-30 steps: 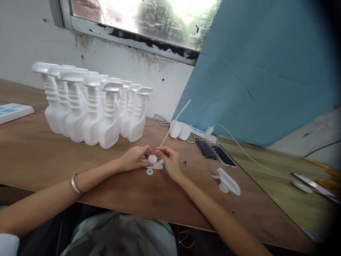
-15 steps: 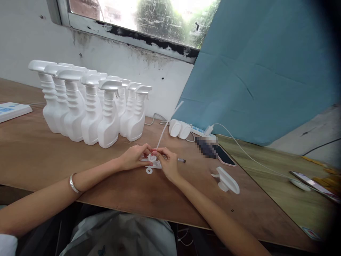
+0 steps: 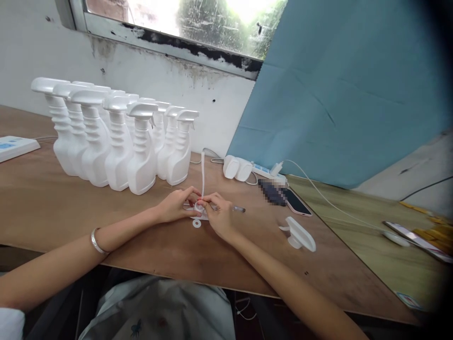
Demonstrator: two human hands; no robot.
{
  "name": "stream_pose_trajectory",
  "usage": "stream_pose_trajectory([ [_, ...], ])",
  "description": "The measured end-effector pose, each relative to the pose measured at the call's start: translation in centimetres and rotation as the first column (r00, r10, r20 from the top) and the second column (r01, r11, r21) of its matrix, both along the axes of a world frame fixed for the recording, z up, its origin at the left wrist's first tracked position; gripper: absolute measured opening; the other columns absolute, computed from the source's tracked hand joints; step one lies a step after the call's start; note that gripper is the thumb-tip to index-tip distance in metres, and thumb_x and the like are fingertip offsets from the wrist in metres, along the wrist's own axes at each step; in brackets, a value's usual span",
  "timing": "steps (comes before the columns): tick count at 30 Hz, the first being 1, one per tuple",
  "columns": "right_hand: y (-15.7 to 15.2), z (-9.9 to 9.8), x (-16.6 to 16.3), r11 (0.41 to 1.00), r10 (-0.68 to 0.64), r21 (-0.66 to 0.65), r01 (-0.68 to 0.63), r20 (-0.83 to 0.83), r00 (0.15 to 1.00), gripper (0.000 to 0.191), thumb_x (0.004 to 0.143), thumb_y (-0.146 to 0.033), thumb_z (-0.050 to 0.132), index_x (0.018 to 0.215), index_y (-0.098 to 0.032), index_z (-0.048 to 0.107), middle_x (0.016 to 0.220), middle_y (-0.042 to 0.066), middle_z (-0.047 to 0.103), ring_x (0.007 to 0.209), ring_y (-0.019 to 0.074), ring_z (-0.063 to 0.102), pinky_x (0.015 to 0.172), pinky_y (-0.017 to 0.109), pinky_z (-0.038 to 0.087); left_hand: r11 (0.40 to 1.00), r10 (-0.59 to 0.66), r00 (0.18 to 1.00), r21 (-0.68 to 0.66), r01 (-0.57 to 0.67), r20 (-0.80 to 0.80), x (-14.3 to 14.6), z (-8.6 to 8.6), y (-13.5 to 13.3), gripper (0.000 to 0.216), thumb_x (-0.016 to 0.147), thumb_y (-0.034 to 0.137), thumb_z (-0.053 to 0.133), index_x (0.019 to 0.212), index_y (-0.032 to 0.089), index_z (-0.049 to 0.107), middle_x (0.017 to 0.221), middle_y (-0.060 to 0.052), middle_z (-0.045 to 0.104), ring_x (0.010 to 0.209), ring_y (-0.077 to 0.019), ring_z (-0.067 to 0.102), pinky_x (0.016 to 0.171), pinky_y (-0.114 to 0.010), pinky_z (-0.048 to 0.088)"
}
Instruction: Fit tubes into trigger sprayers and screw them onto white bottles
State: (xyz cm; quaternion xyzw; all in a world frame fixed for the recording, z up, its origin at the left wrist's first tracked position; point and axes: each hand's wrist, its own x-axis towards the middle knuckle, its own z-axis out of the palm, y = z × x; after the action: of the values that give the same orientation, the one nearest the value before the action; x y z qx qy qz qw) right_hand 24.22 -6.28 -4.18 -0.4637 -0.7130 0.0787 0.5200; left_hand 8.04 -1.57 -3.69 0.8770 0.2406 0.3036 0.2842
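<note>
My left hand [image 3: 178,206] is closed around a small white plastic spray head [image 3: 198,208] low over the table; fingers hide much of it. A thin white dip tube [image 3: 203,172] rises nearly upright from that part. With thumb and fingertips, my right hand [image 3: 220,216] pinches the tube's lower end where it meets the spray head. Just in front of both hands lies a flat white ring washer [image 3: 197,223]. A slim pen-like tool [image 3: 239,208] pokes out beyond my right hand.
Several white spray bottles [image 3: 141,156] stand in rows at the back left. Another white spray head [image 3: 299,233] lies to the right. Two white bottle-like pieces [image 3: 237,168], a power strip [image 3: 271,174] and a phone [image 3: 297,203] sit farther back. A blue cloth [image 3: 336,94] hangs behind.
The dip tube has swung from leaning right to nearly upright, its top moving left. My right fingers have shifted slightly on it. The whole view has moved a little.
</note>
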Motion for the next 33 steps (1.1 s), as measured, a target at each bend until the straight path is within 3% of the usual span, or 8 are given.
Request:
stream_pose_trajectory([
  [8, -0.2, -0.1, 0.0, 0.999, -0.027, -0.026, 0.027, 0.0, 1.0, 0.012, 0.076, -0.026, 0.056, 0.071, -0.021, 0.066, 0.071, 0.002, 0.062, 0.068, 0.0151, 0.057, 0.065, 0.028, 0.046, 1.0, 0.002, 1.0, -0.005, -0.001, 0.007, 0.0, 0.2, -0.1, 0.042, 0.069, 0.042, 0.062, 0.099, 0.017, 0.046, 0.08, -0.002, 0.065, 0.072, -0.0143, 0.06, 0.067, -0.024, 0.045],
  [15, 0.0, -0.5, 0.7, 0.998, 0.02, -0.066, -0.022, -0.032, 0.999, 0.011, 0.076, -0.031, 0.059, 0.078, -0.022, 0.066, 0.074, 0.002, 0.061, 0.076, 0.016, 0.056, 0.07, 0.028, 0.046, 0.988, 0.032, 0.997, 0.152, -0.022, -0.063, -0.1, 0.0, 0.3, 0.032, 0.072, 0.042, 0.06, 0.093, 0.018, 0.056, 0.081, -0.001, 0.063, 0.075, -0.0143, 0.058, 0.073, -0.024, 0.042],
  [19, 0.2, -0.4, 1.2, 0.997, 0.035, -0.066, -0.042, -0.103, 0.994, 0.02, 0.08, -0.032, 0.053, 0.096, -0.021, 0.058, 0.09, 0.004, 0.062, 0.081, 0.0152, 0.057, 0.076, 0.029, 0.045, 0.977, 0.087, 0.993, 0.203, -0.069, -0.08, -0.1, 0.0, 0.4, 0.03, 0.074, 0.041, 0.056, 0.094, 0.018, 0.057, 0.084, -0.002, 0.063, 0.079, -0.0165, 0.057, 0.076, -0.026, 0.04],
  [24, 1.8, -0.9, 3.1, 0.993, -0.111, -0.067, 0.102, -0.156, 0.981, 0.019, 0.083, -0.028, 0.044, 0.098, -0.017, 0.051, 0.092, 0.007, 0.06, 0.082, 0.0152, 0.056, 0.075, 0.029, 0.044, 0.973, 0.155, 0.982, 0.191, -0.133, -0.105, -0.2, 0.0, 0.5, 0.029, 0.077, 0.036, 0.052, 0.1, 0.017, 0.056, 0.087, -0.004, 0.063, 0.081, -0.0177, 0.057, 0.079, -0.029, 0.04],
  [29, 4.2, -1.8, 6.1, 0.936, -0.348, -0.052, 0.348, 0.022, 0.937, 0.022, 0.077, -0.02, 0.042, 0.099, -0.017, 0.044, 0.094, 0.007, 0.058, 0.081, 0.0157, 0.054, 0.075, 0.03, 0.043, 0.973, 0.148, 0.985, 0.19, -0.13, -0.088, -0.3, 0.0, 0.5, 0.027, 0.077, 0.03, 0.051, 0.101, 0.018, 0.056, 0.09, -0.004, 0.062, 0.081, -0.0175, 0.056, 0.076, -0.027, 0.041],
  [33, 6.2, -1.0, 8.3, 0.887, -0.459, -0.013, 0.462, 0.077, 0.885, 0.035, 0.071, -0.02, 0.047, 0.105, -0.015, 0.042, 0.104, 0.012, 0.051, 0.093, 0.0226, 0.047, 0.082, 0.038, 0.037, 0.98, 0.131, 0.989, 0.158, -0.119, -0.072, -0.3, 0.3, 0.4, 0.025, 0.076, 0.03, 0.051, 0.097, 0.017, 0.056, 0.09, -0.003, 0.061, 0.079, -0.0166, 0.055, 0.074, -0.025, 0.041],
])
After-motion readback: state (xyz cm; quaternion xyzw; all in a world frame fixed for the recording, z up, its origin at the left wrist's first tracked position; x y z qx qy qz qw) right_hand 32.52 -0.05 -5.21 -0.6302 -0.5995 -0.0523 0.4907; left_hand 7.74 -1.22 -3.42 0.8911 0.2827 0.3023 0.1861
